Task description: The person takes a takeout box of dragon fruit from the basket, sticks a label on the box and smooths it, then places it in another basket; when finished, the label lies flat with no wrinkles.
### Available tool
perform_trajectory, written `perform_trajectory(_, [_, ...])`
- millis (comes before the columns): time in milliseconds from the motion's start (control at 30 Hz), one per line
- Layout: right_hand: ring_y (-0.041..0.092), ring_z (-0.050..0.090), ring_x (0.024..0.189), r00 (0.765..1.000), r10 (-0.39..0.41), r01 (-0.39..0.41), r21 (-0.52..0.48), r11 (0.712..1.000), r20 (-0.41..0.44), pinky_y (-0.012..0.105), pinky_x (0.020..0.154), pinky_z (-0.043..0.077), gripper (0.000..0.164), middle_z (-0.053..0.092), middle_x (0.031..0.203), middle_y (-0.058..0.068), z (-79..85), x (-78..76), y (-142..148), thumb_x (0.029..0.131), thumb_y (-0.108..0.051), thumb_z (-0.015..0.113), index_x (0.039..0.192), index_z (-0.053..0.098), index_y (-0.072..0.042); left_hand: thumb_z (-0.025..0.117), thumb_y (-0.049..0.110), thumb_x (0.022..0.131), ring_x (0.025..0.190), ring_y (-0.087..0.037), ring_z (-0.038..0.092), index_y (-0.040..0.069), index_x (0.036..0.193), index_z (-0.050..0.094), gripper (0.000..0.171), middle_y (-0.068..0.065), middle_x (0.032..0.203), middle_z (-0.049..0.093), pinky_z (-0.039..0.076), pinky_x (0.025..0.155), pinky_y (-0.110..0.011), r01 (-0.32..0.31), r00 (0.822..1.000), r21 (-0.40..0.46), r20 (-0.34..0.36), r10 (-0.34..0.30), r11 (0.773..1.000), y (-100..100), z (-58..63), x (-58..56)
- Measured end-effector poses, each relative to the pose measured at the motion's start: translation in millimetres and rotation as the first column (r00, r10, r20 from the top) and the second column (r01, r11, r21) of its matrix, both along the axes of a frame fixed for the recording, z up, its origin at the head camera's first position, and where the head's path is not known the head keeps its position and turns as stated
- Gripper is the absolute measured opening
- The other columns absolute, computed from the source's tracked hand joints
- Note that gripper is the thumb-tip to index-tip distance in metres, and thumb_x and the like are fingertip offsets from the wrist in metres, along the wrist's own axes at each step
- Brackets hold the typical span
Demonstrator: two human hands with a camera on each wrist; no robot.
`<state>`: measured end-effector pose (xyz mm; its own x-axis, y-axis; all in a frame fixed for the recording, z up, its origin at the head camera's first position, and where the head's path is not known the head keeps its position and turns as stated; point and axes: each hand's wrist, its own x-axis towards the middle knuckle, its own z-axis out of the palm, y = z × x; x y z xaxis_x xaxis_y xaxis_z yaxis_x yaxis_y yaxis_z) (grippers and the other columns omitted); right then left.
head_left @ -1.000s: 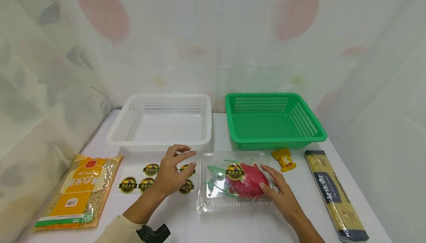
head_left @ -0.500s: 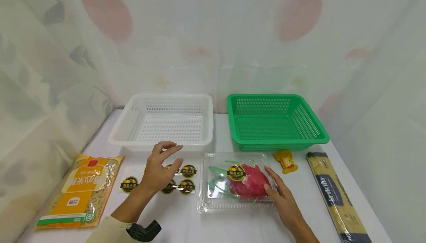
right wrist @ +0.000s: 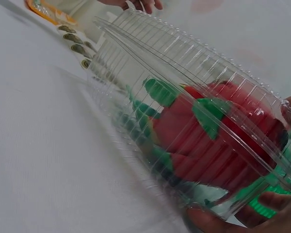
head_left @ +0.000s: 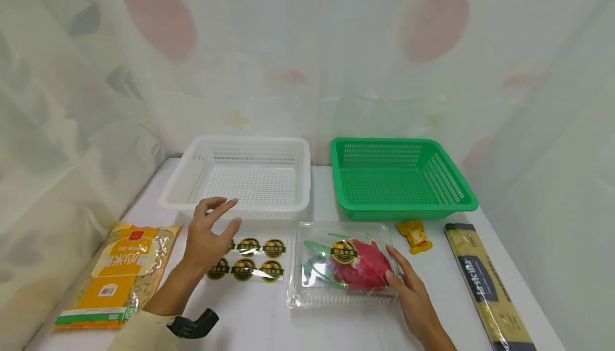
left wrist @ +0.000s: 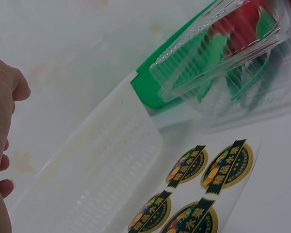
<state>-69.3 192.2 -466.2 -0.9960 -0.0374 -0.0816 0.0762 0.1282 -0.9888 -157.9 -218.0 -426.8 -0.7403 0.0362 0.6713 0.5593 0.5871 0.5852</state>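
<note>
My right hand grips the right end of a clear plastic clamshell box. A red dragon fruit with green scales lies inside it. One round black-and-gold sticker shows on the lid. In the right wrist view, fingers curl against the box's near end. My left hand hovers over the left part of a sheet of round stickers, thumb and fingers spread apart, holding nothing. The left wrist view shows the left hand at the edge and several stickers below.
Behind the hands stand a white basket and a green basket. A yellow-orange grain bag lies at the left. On the right are a small yellow packet and a long noodle pack.
My left hand has moved left across the sticker sheet, uncovering more stickers at its right. The right hand stays on the box, which has barely moved; the view has shifted slightly.
</note>
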Motion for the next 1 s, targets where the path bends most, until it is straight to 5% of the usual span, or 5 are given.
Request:
perform_trajectory(333, [0.037, 0.001, 0.142, 1.000, -0.017, 0.018, -0.074, 0.997, 0.006, 0.063, 0.107, 0.010, 0.052, 0.018, 0.155, 0.011, -2.2, 2.7, -3.2, 0.103, -0.022, 0.046, 0.151, 0.030, -0.016, 0.073, -0.001, 0.076, 0.105, -0.030, 0.045, 0.000, 0.116, 0.069, 0.040, -0.023, 0.119, 0.050, 0.034, 0.081, -0.035, -0.109, 0.994, 0.007, -0.006, 0.109, 0.994, -19.3, -2.7, -3.4])
perform_trajectory(767, [0.039, 0.000, 0.142, 0.999, -0.036, 0.036, -0.032, 0.999, 0.021, 0.060, 0.105, 0.021, 0.052, 0.014, 0.157, 0.011, -3.9, 2.8, -3.5, 0.103, -0.025, 0.046, 0.152, 0.029, -0.018, 0.072, 0.006, 0.081, 0.111, -0.039, 0.036, -0.001, 0.119, 0.067, 0.039, -0.025, 0.129, 0.042, 0.031, 0.080, -0.052, -0.282, 0.956, 0.007, 0.084, 0.280, 0.959, -57.9, -6.8, -19.6])
perform_trajectory(867, [0.039, 0.001, 0.141, 0.999, -0.036, 0.037, -0.040, 0.999, 0.030, 0.054, 0.104, 0.026, 0.053, 0.014, 0.157, 0.011, -3.5, 3.4, -3.4, 0.103, -0.025, 0.046, 0.152, 0.028, -0.018, 0.072, 0.009, 0.082, 0.115, -0.040, 0.032, 0.000, 0.121, 0.067, 0.040, -0.025, 0.131, 0.040, 0.031, 0.081, -0.054, -0.316, 0.944, -0.004, 0.102, 0.314, 0.949, -67.3, -8.1, -23.6])
perform_trajectory(1000, [0.038, 0.002, 0.141, 0.999, -0.030, 0.032, -0.059, 0.998, 0.043, 0.030, 0.099, 0.034, 0.054, 0.013, 0.157, 0.010, -2.9, 4.5, -3.3, 0.103, -0.026, 0.046, 0.152, 0.027, -0.018, 0.072, 0.010, 0.082, 0.116, -0.043, 0.030, 0.001, 0.121, 0.067, 0.040, -0.026, 0.131, 0.039, 0.027, 0.083, -0.058, -0.346, 0.934, -0.021, 0.092, 0.346, 0.938, -79.5, -9.4, -30.4])
